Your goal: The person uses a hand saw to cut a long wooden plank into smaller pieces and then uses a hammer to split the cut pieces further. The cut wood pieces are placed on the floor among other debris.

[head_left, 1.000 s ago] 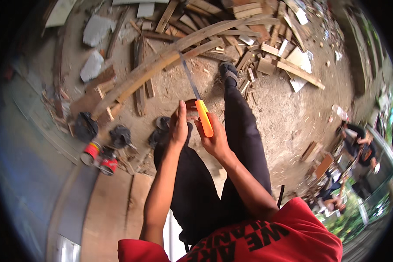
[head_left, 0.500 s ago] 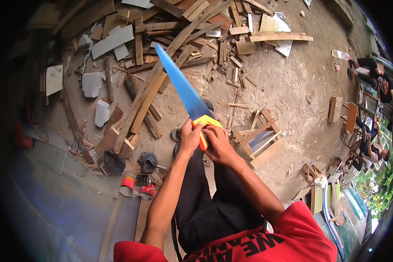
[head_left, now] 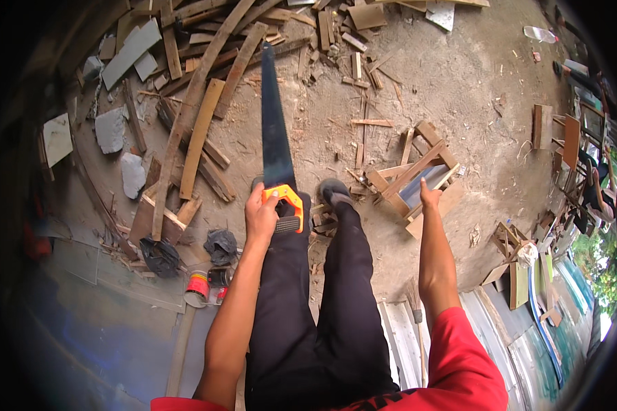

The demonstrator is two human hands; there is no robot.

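Note:
My left hand (head_left: 260,214) is closed on the orange and black handle of a handsaw (head_left: 275,123). Its long dark blade points away from me, toothed edge to the right, and the handle is over my left thigh. My right arm stretches out to the right. My right hand (head_left: 430,196) appears over a small wooden frame (head_left: 394,186) with a grey-blue panel inside. One finger or thumb of it extends forward; the other fingers are partly hidden. Whether it touches the frame I cannot tell.
Scrap boards (head_left: 202,137) lie piled at the far left, near white broken blocks (head_left: 110,130). Black plastic bags (head_left: 221,246) and a red can (head_left: 197,288) sit left of my legs. A broom (head_left: 416,312) is at the right. A plastic bottle (head_left: 539,33) lies far right.
My right hand has left the saw and moved right to above the wooden frame. The saw, now in my left hand alone, has shifted left and turned to point straighter ahead. The view has shifted.

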